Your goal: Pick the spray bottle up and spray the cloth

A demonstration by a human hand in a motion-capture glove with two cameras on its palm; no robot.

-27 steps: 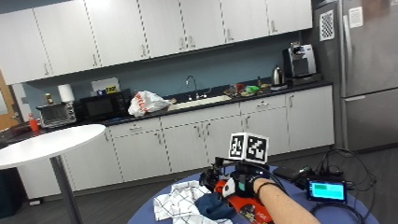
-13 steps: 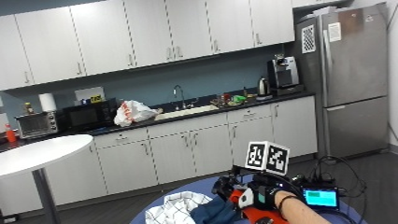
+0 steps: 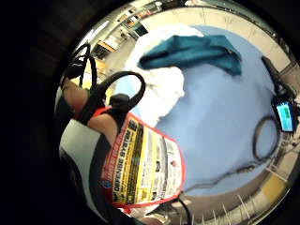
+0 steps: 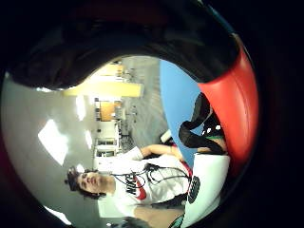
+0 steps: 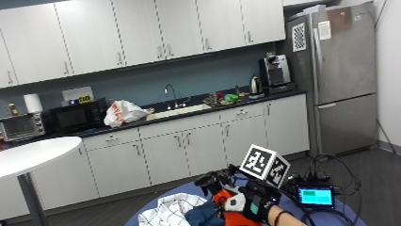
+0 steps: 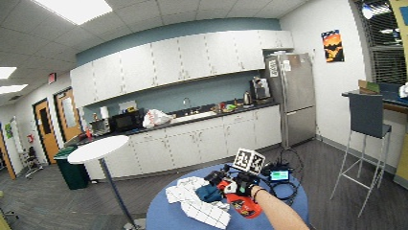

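My gloved right hand [image 5: 258, 207] grips a red spray bottle [image 5: 220, 196] just above the round blue table [image 6: 284, 201]. The bottle's black trigger head [image 5: 212, 179] points toward the cloths. A teal cloth [image 5: 200, 215] lies bunched on a white checked cloth [image 5: 164, 214], right beside the nozzle. In the little finger side palm view the bottle's red and yellow label [image 3: 140, 164] sits close to the palm, with the teal cloth [image 3: 192, 51] and white cloth [image 3: 159, 82] on the table beyond it. The red bottle body [image 4: 237, 104] fills the edge of the thumb side palm view.
A small device with a lit screen [image 5: 315, 197] and black cables [image 3: 265, 140] lie on the table on the far side of the hand from the cloths. A white round table [image 5: 31, 155] stands further off, and kitchen cabinets [image 5: 188, 146] line the wall.
The outside camera has shifted, so the whole picture has moved. The hand keeps gripping the bottle beside the cloths; I see no clear move of the things.
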